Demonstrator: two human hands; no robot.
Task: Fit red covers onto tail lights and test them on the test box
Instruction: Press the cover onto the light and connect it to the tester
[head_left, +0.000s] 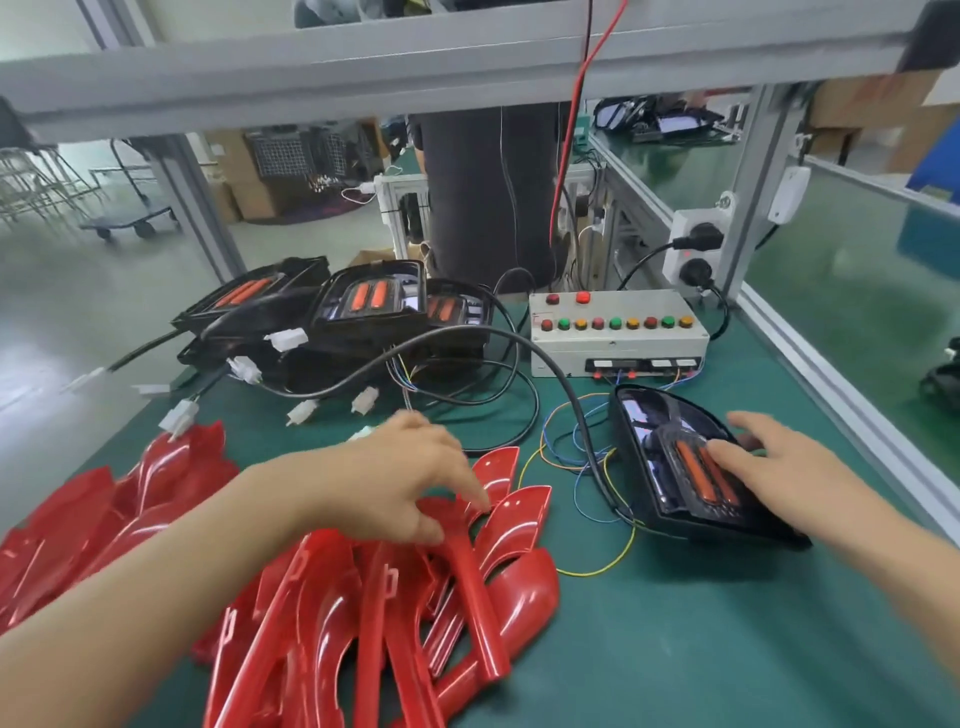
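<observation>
A heap of glossy red covers (322, 613) lies at the near left of the green table. My left hand (410, 473) is on top of the heap, its thumb and fingers pinching the edge of one red cover (472, 566). To the right lies a black tail light (670, 457) with orange reflectors, face up. My right hand (769, 457) rests on it with straight spread fingers. The grey test box (618, 332) with coloured buttons stands behind it, thin wires running from the box toward the light.
A stack of black tail lights (363, 306) with white connectors sits at the back left. Black cables loop across the middle of the table. A person in dark clothes (488, 197) stands beyond the bench. A socket block (696, 249) hangs on the right frame post.
</observation>
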